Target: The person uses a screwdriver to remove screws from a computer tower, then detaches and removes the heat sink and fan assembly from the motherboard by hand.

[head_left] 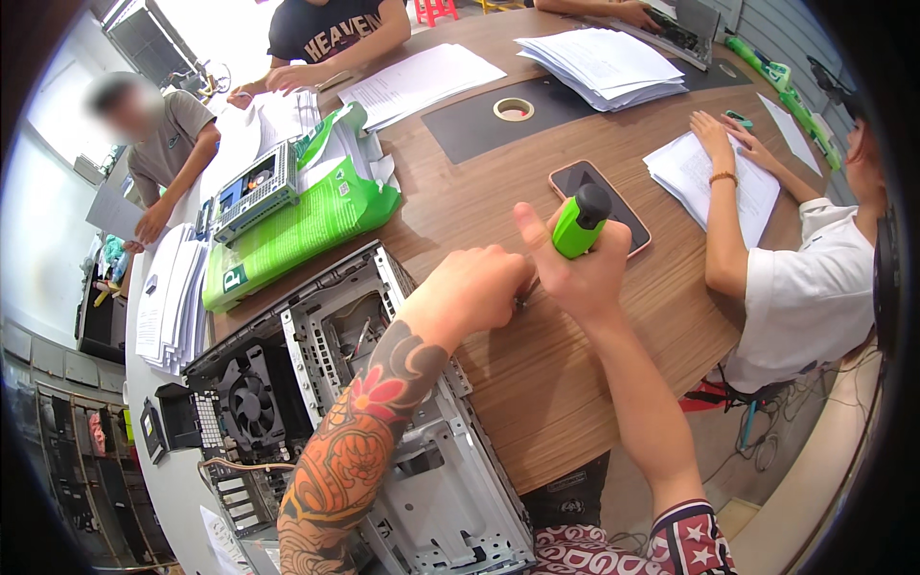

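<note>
My right hand (585,278) grips a green-and-black screwdriver handle (580,225), its black end facing up and my thumb raised beside it. My left hand (470,287) is closed just left of it, fingertips pinched low over the wooden tabletop around something small and dark that I cannot make out. A black-framed phone (613,211) lies behind my right hand. Under my tattooed left forearm is an opened metal computer case (441,479) with a black fan (251,402), wires and slots.
Paper stacks (599,67), a green paper package (297,249) carrying a metal drive unit (254,192), and a tape roll (513,109) are on the table (508,402). A person (786,278) sits right with hands on papers; others are at the far side (335,29) and left (163,144).
</note>
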The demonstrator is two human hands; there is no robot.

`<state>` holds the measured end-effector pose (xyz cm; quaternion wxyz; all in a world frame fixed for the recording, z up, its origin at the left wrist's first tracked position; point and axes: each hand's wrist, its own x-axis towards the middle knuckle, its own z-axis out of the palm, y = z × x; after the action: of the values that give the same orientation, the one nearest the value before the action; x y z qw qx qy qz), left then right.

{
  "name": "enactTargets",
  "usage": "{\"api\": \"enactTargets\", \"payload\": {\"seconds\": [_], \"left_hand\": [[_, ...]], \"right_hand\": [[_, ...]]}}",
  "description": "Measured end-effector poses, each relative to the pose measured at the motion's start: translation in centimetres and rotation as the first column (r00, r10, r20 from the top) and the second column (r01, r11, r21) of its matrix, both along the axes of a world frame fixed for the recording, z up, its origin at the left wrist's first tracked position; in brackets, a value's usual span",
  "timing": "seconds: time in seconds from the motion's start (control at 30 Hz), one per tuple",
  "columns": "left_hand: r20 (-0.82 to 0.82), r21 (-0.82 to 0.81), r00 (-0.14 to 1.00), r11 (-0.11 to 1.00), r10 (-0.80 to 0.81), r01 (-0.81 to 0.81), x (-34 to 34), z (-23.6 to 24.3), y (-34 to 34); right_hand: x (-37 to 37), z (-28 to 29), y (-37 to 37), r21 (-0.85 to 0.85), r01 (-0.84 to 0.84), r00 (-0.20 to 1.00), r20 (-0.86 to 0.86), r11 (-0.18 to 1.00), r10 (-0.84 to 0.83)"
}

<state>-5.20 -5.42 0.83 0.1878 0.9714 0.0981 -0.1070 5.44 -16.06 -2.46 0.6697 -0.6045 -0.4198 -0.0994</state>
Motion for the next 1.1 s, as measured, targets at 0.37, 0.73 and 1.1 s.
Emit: {"api": "enactTargets", "payload": {"seconds": [0.37,0.73,1.1], "left_hand": [[-0.017,0.019,1.000,1.000,0.018,-0.017,0.3,-0.1,0.0],[-0.080,-0.078,0.995,0.994,0.067,-0.073,0.2,1.6,-0.1],[0.018,-0.108,1.000,0.994,0.001,0.001,-0.1,0.1,0.3]], "right_hand": [[0.2,0.1,-0.1,-0.004,0.016,1.000,-0.009,1.000,-0.016],[0.1,0.7,-0.7,-0.030,-0.021,0.999,-0.041,0.999,0.020],[0.2,0.7,-0.3,0.032,0.011,0.999,-0.053,0.999,-0.010]]}}
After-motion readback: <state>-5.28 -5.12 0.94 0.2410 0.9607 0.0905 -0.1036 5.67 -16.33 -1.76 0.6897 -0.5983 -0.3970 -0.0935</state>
